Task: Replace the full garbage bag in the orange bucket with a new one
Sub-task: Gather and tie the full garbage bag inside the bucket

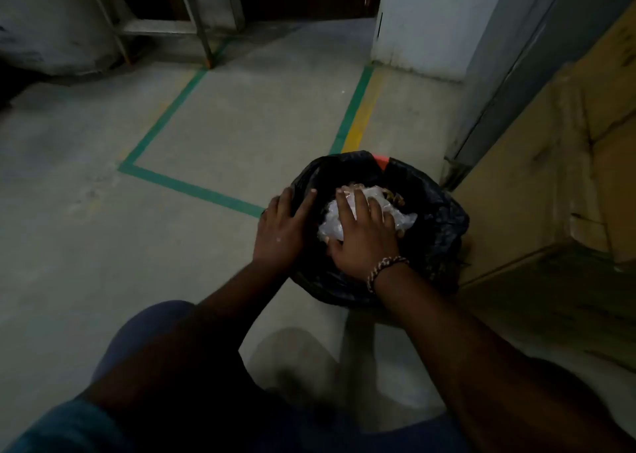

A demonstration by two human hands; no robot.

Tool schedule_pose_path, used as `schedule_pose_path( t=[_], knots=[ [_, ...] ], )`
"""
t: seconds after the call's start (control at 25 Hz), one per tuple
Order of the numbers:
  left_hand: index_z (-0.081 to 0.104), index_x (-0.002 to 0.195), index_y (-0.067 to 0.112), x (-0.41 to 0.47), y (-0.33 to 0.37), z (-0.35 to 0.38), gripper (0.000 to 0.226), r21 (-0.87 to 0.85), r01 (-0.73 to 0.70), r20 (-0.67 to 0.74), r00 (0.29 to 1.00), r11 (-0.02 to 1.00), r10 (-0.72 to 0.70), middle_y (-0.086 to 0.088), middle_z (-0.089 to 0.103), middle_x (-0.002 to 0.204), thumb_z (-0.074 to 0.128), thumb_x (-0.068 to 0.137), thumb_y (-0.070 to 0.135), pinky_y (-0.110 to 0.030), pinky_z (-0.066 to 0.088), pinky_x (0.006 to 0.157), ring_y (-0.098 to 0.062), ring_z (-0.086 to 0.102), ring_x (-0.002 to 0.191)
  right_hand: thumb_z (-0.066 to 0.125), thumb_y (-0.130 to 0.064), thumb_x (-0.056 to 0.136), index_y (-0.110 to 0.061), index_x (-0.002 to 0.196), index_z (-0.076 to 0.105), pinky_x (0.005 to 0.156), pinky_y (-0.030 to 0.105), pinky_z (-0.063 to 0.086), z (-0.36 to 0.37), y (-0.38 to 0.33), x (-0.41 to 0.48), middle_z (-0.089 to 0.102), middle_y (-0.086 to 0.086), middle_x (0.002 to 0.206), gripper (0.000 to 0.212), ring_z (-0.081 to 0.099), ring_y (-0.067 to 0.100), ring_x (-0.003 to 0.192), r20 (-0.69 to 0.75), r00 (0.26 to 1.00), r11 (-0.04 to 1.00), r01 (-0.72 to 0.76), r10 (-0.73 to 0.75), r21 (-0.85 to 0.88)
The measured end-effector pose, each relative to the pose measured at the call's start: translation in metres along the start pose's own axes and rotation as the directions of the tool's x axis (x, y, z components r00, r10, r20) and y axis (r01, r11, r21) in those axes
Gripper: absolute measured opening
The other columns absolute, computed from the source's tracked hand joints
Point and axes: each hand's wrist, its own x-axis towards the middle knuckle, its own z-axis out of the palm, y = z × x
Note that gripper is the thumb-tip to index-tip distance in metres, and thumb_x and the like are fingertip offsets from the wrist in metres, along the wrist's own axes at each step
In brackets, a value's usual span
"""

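Head view: black garbage bag [437, 225] hides orange bucket [381, 159] except rim sliver.

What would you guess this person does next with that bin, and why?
Probably gather the black bag's rim together to close it. The right hand lies flat on the clear plastic rubbish heaped at the top, the left hand rests on the bag's edge, and the bag is still draped over the orange bucket.
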Motion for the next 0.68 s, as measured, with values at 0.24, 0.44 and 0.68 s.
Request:
schedule_pose_path(
  t=[0.24,0.44,0.68],
  knots=[
    [0.037,0.147,0.022,-0.039,-0.002,0.014,0.056,-0.074,0.136,-0.019,0.990,0.988,-0.138,-0.017,0.039,0.148,0.048,0.096,0.043,-0.045,0.050,0.090,-0.040,0.051,0.119,0.046,-0.061,0.086,-0.026,0.159,0.012,0.113,0.059,0.030,0.016,-0.005,-0.021,0.021,0.014,0.164,0.089,0.027,0.039,0.146,-0.026,0.999,0.999,0.032,-0.033,-0.040],
    [0.038,0.137,0.014,-0.047,0.012,0.006,0.043,-0.472,0.535,0.132,0.829,0.701,-0.543,-0.021,0.056,0.129,0.040,0.100,0.035,-0.044,0.048,0.091,-0.038,0.058,0.112,0.049,-0.058,0.087,-0.021,0.156,0.026,0.107,0.056,0.038,0.027,-0.012,-0.046,0.037,0.016,0.156,0.082,0.040,0.039,0.137,-0.001,0.992,0.991,0.129,-0.129,-0.018],
    [0.063,0.116,0.001,-0.052,0.005,-0.005,0.035,-0.437,0.883,0.742,0.461,0.170,-0.487,-0.023,0.068,0.112,0.055,0.095,0.028,-0.040,0.061,0.072,-0.035,0.070,0.086,0.046,-0.056,0.088,-0.018,0.148,0.040,0.102,0.050,0.043,0.036,-0.015,-0.051,0.055,0.012,0.136,0.072,0.053,0.036,0.120,0.030,0.969,0.969,0.247,-0.246,-0.018]
  ],
)
